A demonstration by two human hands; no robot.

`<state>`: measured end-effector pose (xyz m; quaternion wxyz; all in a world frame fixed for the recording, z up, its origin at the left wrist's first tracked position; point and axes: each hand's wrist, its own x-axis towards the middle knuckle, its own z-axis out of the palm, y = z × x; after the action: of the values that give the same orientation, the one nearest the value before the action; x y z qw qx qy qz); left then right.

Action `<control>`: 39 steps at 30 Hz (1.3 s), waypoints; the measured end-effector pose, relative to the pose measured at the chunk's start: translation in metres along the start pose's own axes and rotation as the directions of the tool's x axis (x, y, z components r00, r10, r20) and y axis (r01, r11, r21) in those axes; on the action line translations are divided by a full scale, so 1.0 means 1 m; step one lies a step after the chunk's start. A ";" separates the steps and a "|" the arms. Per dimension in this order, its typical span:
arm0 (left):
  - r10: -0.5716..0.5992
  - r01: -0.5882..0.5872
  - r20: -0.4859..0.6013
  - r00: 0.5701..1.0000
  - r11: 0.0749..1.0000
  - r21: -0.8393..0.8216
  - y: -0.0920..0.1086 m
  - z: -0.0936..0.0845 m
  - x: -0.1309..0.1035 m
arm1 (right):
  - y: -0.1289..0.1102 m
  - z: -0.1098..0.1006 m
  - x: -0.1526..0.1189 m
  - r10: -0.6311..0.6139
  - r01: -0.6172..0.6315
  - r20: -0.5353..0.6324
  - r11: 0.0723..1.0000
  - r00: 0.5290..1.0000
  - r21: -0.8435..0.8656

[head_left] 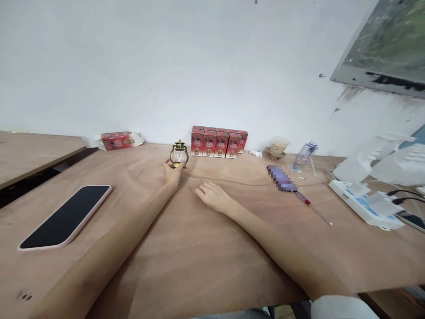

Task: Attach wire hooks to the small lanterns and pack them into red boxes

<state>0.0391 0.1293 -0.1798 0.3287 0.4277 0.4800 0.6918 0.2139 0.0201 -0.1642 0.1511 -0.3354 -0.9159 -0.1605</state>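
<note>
A small gold-coloured lantern [179, 155] with a clear round glass stands upright on the wooden table [186, 248]. My left hand [172, 173] has its fingers closed around the lantern's base. To the right and nearer to me, my right hand [212, 196] rests on the tabletop, apart from the lantern, its fingers loosely stretched forward and nothing seen in them. Behind it, several red printed boxes [215, 144] stand in rows close to the wall, just right of the lantern.
An opened red box [117, 141] lies at the back left, a phone [66, 217] at the left. Rightward are a drink cup [278, 147], a bottle [305, 154], a purple pixelated object [282, 178], a screwdriver [314, 208], and a white power strip [361, 204] with cables.
</note>
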 end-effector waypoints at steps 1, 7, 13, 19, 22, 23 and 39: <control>-0.001 0.001 -0.012 1.000 1.000 0.004 0.000 0.000 0.000 | -0.003 -0.001 0.002 -0.030 0.031 0.008 0.998 1.000 -0.061; 0.026 -0.026 -0.010 1.000 1.000 0.004 0.002 0.005 -0.003 | -0.009 -0.001 0.005 -0.009 0.011 0.012 0.979 1.000 -0.205; 0.036 -0.034 0.037 0.999 0.998 -0.054 0.009 0.006 -0.007 | 0.001 0.001 -0.002 0.077 -0.082 -0.064 0.994 0.995 -0.078; -0.042 0.044 0.021 0.999 0.994 -0.099 0.008 0.006 -0.005 | 0.014 -0.002 -0.009 0.112 -0.111 -0.035 0.993 0.993 0.042; -0.079 0.077 -0.012 0.997 0.990 -0.117 0.006 0.006 -0.003 | 0.016 -0.004 -0.009 0.003 -0.006 0.051 0.999 0.999 0.044; -0.086 0.083 -0.021 0.996 0.989 -0.120 0.005 0.006 -0.002 | 0.016 -0.005 -0.009 -0.017 0.015 0.074 0.999 0.997 0.029; -0.077 0.081 0.087 0.993 0.996 -0.044 0.009 0.006 -0.005 | 0.019 0.008 -0.008 0.110 0.001 -0.450 0.971 0.886 0.239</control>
<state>0.0464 0.1240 -0.1713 0.3863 0.4295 0.4654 0.6706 0.2308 0.0328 -0.1711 0.4066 -0.2932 -0.8565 -0.1227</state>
